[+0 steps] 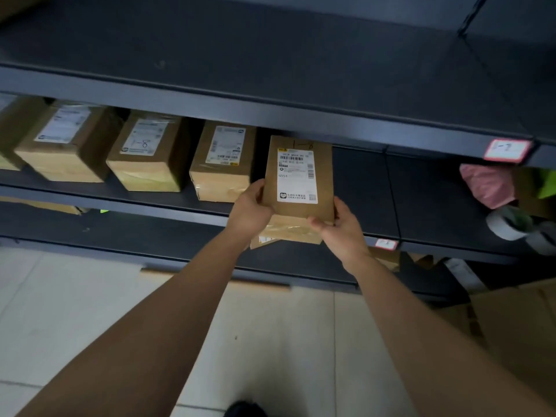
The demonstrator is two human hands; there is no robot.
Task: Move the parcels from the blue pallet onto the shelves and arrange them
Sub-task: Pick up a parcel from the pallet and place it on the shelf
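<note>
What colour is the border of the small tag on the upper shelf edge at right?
Red or pinkish red around a white centre, on the tag; the head view shows it.

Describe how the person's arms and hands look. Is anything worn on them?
Nothing worn shows. The left forearm and the right forearm are bare as far as the picture's edge, with no sleeve in view. The left hand and the right hand have no gloves. No watch, bracelet or ring is visible, though the picture is a little blurred.

Handwritten "1-8" marks the shelved parcel (144, 152); "0054" marks the held parcel (298, 182).
</note>
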